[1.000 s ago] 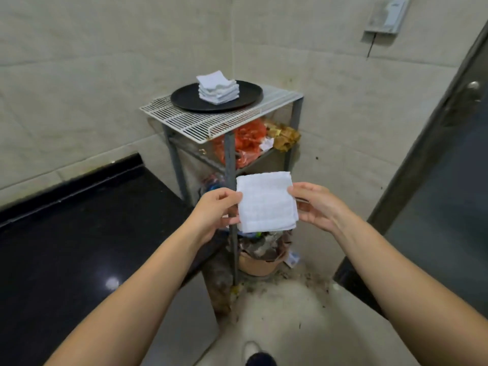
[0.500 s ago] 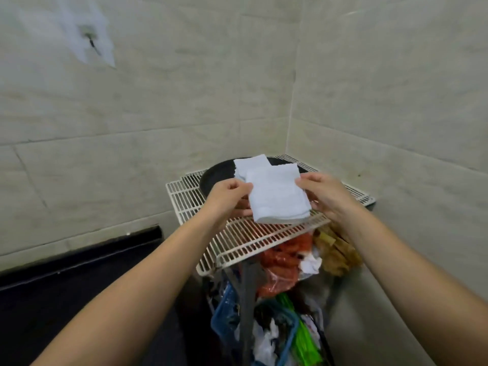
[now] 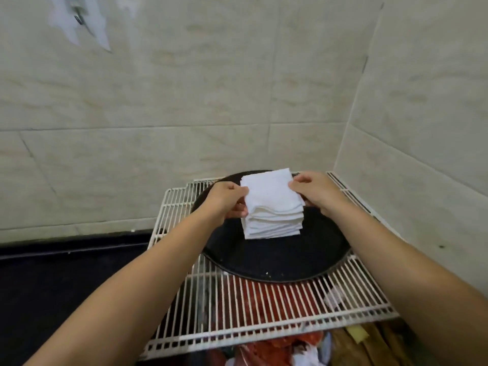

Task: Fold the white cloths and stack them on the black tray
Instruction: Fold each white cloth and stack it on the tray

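A round black tray point(image 3: 277, 260) lies on a white wire rack. On it stands a stack of folded white cloths point(image 3: 273, 225). A folded white cloth point(image 3: 269, 191) lies on top of that stack, held at both sides. My left hand point(image 3: 227, 199) pinches its left edge. My right hand point(image 3: 314, 191) pinches its right edge. Whether the top cloth rests fully on the stack cannot be told.
The white wire rack point(image 3: 264, 307) stands in a tiled corner, walls close behind and to the right. Red and brown bags point(image 3: 264, 294) lie on a shelf below it. A black counter point(image 3: 66, 286) runs along the left.
I have stepped up to the rack. Both hands carried the folded cloth forward and down onto the stack on the tray.
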Tool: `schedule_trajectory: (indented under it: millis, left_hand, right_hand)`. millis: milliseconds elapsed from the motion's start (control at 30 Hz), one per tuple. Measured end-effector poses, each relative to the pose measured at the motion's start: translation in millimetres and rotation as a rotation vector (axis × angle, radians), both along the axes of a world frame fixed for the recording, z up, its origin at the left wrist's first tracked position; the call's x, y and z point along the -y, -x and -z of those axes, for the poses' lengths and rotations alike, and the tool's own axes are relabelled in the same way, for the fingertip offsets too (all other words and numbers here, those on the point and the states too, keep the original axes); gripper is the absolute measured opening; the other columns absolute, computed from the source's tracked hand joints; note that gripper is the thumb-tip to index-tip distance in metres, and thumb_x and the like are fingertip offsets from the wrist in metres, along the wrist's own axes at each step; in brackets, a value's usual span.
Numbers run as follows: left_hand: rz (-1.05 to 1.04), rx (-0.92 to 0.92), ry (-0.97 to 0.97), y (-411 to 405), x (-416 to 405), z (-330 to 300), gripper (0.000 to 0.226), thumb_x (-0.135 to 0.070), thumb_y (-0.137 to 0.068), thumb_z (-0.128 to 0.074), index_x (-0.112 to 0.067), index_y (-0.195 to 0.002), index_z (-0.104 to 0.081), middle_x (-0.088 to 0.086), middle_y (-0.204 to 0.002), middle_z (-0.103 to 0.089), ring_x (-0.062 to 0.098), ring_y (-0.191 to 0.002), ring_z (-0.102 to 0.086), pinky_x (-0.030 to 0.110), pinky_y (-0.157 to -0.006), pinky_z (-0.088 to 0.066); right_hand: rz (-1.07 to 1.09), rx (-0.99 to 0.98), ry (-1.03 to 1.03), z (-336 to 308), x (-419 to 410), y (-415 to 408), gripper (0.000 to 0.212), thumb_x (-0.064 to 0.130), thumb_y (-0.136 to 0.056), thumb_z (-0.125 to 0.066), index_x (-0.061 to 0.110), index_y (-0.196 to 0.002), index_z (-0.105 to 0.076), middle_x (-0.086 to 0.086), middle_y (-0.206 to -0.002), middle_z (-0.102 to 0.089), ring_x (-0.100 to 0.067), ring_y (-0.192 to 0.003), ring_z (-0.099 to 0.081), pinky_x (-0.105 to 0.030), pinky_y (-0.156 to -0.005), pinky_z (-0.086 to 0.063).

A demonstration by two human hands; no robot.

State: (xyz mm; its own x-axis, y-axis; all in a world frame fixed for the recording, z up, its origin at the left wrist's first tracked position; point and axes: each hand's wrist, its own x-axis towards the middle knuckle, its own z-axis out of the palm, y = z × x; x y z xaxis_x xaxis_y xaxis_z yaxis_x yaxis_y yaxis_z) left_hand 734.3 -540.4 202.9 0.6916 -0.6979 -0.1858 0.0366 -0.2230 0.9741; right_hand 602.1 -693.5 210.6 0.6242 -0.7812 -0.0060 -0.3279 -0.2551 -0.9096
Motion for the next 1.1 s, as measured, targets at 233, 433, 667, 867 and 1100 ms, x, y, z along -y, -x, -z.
schedule_trajectory:
  millis: [233,433,667,867,1100]
  left_hand:
    - [-0.072,0.139,-0.056,-2.5,-1.3,6.7,0.025,-0.017,-0.095,-0.053,-0.013,-0.071,-0.048,0.006,-0.06,-0.057,0.007,-0.035,-0.052,0.018,-0.037,-0.034]
    - [-0.089,0.223,-0.121,1.1,-6.8,7.9,0.023,-0.019,-0.095,-0.054,-0.01,-0.074,-0.05,0.003,-0.059,-0.057,0.007,-0.036,-0.047,0.017,-0.033,-0.03]
    - [-0.095,0.198,-0.047,-5.3,-58.1,-2.8,0.028,-0.03,-0.095,-0.054,-0.014,-0.074,-0.044,0.004,-0.068,-0.057,0.01,-0.043,-0.048,0.016,-0.034,-0.029]
    - [-0.144,0.342,-0.02,-17.0,-214.5,-14.3,0.023,-0.026,-0.097,-0.05,-0.014,-0.078,-0.046,0.002,-0.068,-0.057,0.01,-0.05,-0.053,0.019,-0.042,-0.037]
    - [-0.408,0.703,-0.377,-22.9,-494.0,11.3,0.017,-0.029,-0.093,-0.054,-0.013,-0.092,-0.06,0.004,-0.079,-0.066,0.018,-0.071,-0.058,0.033,-0.069,-0.048]
  right_hand:
    - [-0.067,0.027,0.122,11.6,8.6,-13.6,0.01,0.015,-0.086,-0.065,0.01,-0.094,-0.069,-0.004,-0.086,-0.065,-0.018,-0.081,-0.059,-0.031,-0.074,-0.046]
    - [-0.05,-0.054,0.187,17.8,4.9,-15.9,0.013,0.015,-0.086,-0.064,0.009,-0.097,-0.068,-0.007,-0.093,-0.067,-0.02,-0.088,-0.06,-0.028,-0.077,-0.045]
    - [0.094,-0.027,0.359,-18.6,-24.7,-6.4,0.033,0.022,-0.089,-0.06,0.005,-0.117,-0.059,-0.013,-0.112,-0.064,-0.028,-0.106,-0.059,-0.028,-0.084,-0.041]
    - [-0.187,0.074,0.656,-46.0,-181.6,-60.2,0.025,0.02,-0.092,-0.053,0.006,-0.11,-0.063,-0.014,-0.112,-0.064,-0.028,-0.102,-0.059,-0.029,-0.083,-0.041]
    - [-0.612,0.081,0.796,36.2,-464.2,-132.5,0.03,0.034,-0.095,-0.047,0.017,-0.116,-0.059,-0.006,-0.118,-0.057,-0.027,-0.114,-0.052,-0.043,-0.096,-0.042]
